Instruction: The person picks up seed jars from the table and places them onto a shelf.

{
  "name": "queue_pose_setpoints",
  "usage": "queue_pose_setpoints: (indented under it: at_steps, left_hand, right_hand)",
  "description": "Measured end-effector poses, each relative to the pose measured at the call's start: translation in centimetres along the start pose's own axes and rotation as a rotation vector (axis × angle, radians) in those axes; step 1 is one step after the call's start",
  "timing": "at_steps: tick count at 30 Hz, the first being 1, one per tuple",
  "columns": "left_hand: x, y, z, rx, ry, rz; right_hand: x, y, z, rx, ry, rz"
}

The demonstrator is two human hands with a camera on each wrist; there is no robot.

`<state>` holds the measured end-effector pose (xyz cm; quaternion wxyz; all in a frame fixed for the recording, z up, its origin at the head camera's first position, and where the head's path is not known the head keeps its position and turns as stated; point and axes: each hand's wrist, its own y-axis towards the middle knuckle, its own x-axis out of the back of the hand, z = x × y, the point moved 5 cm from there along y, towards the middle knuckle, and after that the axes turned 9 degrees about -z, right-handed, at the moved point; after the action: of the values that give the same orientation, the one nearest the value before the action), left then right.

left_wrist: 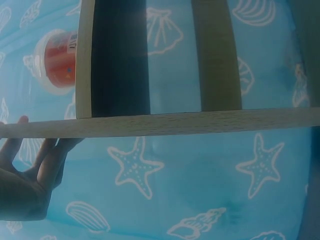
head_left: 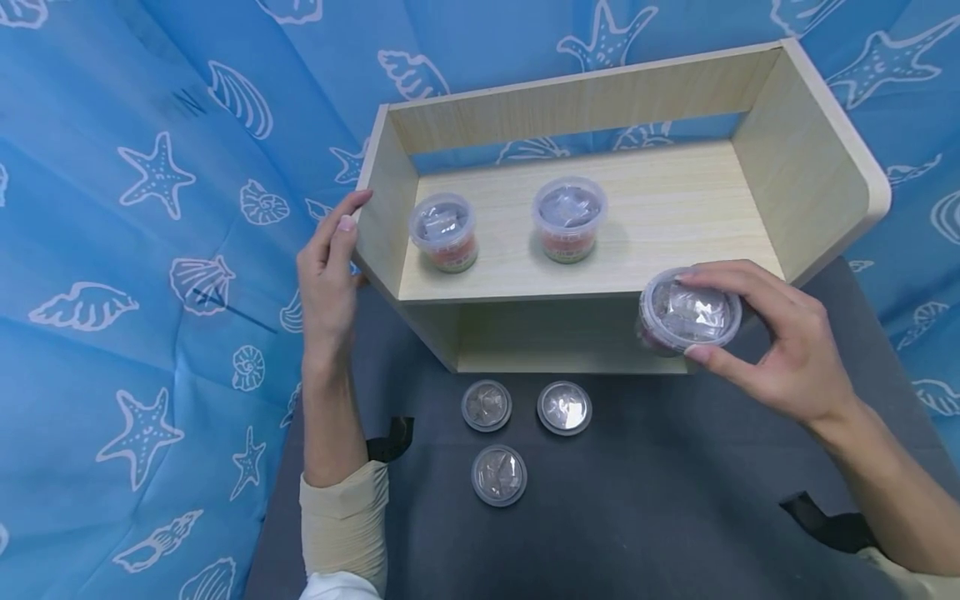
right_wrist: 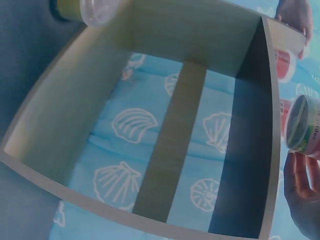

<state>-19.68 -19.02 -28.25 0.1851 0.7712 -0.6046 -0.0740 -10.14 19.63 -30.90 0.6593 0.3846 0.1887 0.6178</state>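
Observation:
My right hand [head_left: 787, 342] grips a small lidded plastic tub [head_left: 692, 312] by its rim, thumb in front and fingers behind. It hangs before the front right of a pale wooden two-level shelf [head_left: 675, 200]; the right wrist view shows lettering on this tub's side [right_wrist: 314, 127]. At the shelf's left side panel [head_left: 384, 183], my left hand [head_left: 328, 267] holds the edge, a fingertip over it and other fingers along the outside. Two similar tubs with reddish contents stand on the upper level, one near the left panel [head_left: 444, 233] and one mid-shelf [head_left: 568, 218].
On the dark table [head_left: 637, 517], in front of the shelf, stand three more lidded tubs: a left one [head_left: 486, 406], a right one [head_left: 564, 408] and a nearer one [head_left: 498, 476]. A blue cloth [head_left: 202, 350] with shells and starfish hangs behind and to the left.

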Motion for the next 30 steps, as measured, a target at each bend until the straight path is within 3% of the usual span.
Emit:
queue_pose_setpoints:
  at_steps: [7,14,18,30]
  left_hand:
    - [0.0,-0.1,0.0,0.003,-0.019,0.001]
    - [0.0,-0.1,0.0,0.002,-0.007,0.002]
    - [0.0,-0.1,-0.1,0.002,0.000,-0.003]
    - [-0.1,-0.2,-0.2,0.003,-0.024,-0.009]
  right_hand:
    - [0.7,1.0,-0.4,-0.029,-0.077,0.035]
    - [1.4,1.9,-1.1,-0.096,-0.233,0.055]
    - [1.6,2.5,-1.3,-0.153,-0.302,0.027]
    - [1.6,4.2,-2.1,-0.261,-0.339,-0.068]
